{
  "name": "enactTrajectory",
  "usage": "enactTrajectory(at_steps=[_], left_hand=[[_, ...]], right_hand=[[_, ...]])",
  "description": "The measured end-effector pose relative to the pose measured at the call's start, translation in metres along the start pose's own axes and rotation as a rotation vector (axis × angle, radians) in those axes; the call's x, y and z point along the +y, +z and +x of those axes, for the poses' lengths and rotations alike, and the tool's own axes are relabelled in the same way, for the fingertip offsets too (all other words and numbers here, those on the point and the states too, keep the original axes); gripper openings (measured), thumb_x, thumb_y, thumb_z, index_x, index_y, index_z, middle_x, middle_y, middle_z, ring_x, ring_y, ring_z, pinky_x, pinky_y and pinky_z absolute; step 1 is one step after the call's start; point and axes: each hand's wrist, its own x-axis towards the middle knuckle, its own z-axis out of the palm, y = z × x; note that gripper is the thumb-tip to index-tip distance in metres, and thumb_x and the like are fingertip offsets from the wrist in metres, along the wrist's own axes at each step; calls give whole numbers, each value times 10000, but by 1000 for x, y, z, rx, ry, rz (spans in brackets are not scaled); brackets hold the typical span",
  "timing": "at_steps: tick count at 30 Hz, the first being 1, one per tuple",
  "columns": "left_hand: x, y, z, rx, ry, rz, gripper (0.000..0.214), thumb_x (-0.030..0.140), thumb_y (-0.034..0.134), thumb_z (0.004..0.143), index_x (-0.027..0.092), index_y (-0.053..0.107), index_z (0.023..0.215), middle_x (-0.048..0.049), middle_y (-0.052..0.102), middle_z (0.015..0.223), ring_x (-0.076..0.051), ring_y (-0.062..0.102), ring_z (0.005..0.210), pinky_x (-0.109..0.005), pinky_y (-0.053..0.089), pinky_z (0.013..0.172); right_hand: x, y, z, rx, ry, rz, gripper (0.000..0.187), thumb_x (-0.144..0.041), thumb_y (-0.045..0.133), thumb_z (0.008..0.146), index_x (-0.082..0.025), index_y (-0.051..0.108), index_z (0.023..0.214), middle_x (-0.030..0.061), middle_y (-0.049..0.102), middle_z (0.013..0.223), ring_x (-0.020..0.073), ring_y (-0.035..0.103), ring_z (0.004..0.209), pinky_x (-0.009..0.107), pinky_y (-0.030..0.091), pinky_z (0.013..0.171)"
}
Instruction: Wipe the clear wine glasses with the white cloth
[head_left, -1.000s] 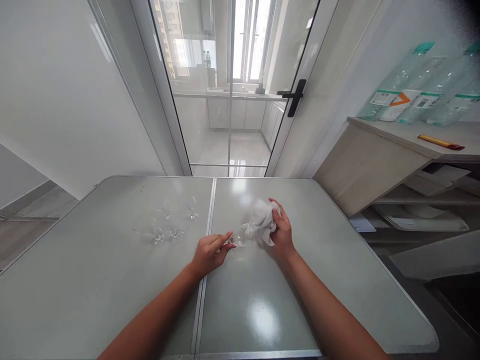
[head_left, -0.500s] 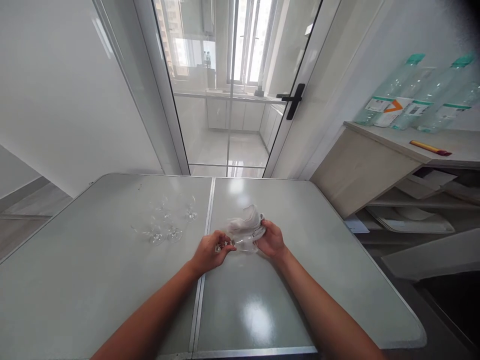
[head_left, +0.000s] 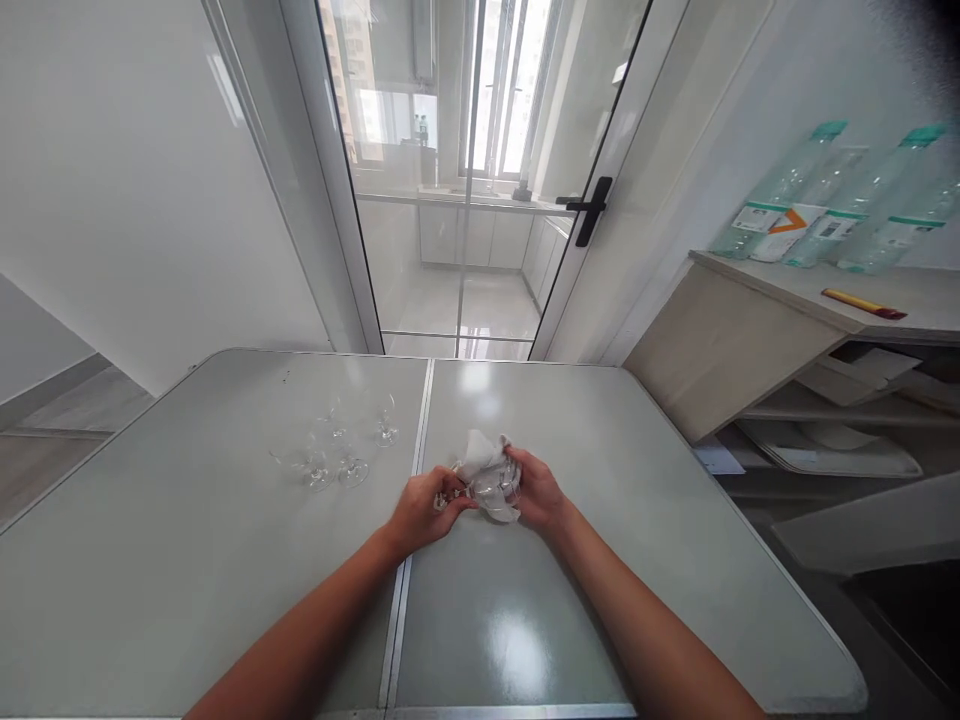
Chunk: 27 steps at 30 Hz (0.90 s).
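Note:
My left hand (head_left: 435,508) is closed around the stem end of a clear stemmed glass (head_left: 491,495), which lies sideways above the table with its bowl toward the right. A crumpled white cloth (head_left: 480,455) is wrapped over and around the bowl. My right hand (head_left: 538,487) grips the cloth at the bowl's right end, its fingers partly hidden behind it. To the left, several more clear stemmed glasses (head_left: 352,470) stand on the pale table (head_left: 187,560); their thin outlines are hard to make out.
A metal seam (head_left: 405,590) runs across the table from front to back. Beyond the far edge is a glass door with a black handle (head_left: 592,212). At right, a wooden shelf (head_left: 750,330) carries several green-capped plastic bottles (head_left: 817,205) and a yellow-red packet (head_left: 862,304).
The cloth has dropped from a raised fold above the glass to lie around its bowl, hanging below it too. My right hand has moved slightly down; my left hand keeps its hold.

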Motion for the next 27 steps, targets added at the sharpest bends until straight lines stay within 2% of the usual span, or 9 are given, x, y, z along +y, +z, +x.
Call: enactTrajectory(at_steps=[4,6,9,11,14,18,20,24,27], left_hand=[[1,0,0,9,-14,17,264,369,750,859,215,549,932,9,698,745,-116,636,589,-238,498,594],[1,-1,0,-10,1,25,252,368,746,864,216,553,920,9,695,733,-113,627,579,-237,491,590],[3,-1,1,-17,11,-7,244,363,741,867,215,550,903,13,679,706,-115,630,583,-234,493,592],[3,-2,2,18,-1,-28,256,365,749,859,213,548,904,12,679,710,-115,626,585,-231,494,591],[3,-1,2,45,-15,-19,258,359,763,847,211,560,905,11,679,711,-111,609,576,-227,486,586],[5,-2,3,-11,-7,-49,247,335,759,842,210,550,875,14,661,693,-112,607,580,-227,485,591],[7,-3,5,-13,-47,-76,251,322,751,841,213,525,857,10,668,711,-114,611,595,-227,482,594],[10,-5,6,-42,-146,-109,261,274,727,829,221,472,816,29,656,694,-101,575,577,-218,448,581],[10,-4,5,-126,-156,-82,239,224,682,813,225,443,806,47,624,688,-91,527,558,-213,424,574]], right_hand=[[-3,-3,-3,24,-142,34,350,-523,620,845,-217,743,963,61,785,921,261,727,926,371,563,802],[-4,-1,-3,-3,-103,12,407,-558,599,865,-199,745,992,80,785,942,270,727,947,383,562,831],[-3,3,-4,-56,30,-28,411,-544,627,869,-160,746,952,103,784,909,268,735,895,371,566,812],[-4,3,-4,-45,-4,-24,367,-515,655,858,-170,746,941,88,786,911,253,734,881,356,565,809],[-6,-1,-5,7,-154,7,340,-518,661,847,-212,745,968,51,785,928,237,725,885,347,558,809],[-2,-1,-3,-30,-45,-45,371,-543,667,844,-186,754,894,61,766,825,215,692,734,315,538,692],[0,3,-3,-32,-52,-98,375,-544,672,847,-182,759,890,56,753,803,197,668,696,297,521,670],[-8,9,-10,-99,-371,-417,368,-535,659,863,-206,789,967,88,746,1041,247,668,930,366,511,859],[-22,8,-16,-304,-557,-738,287,-459,648,878,-235,819,929,108,756,1064,298,630,1069,451,456,992]])
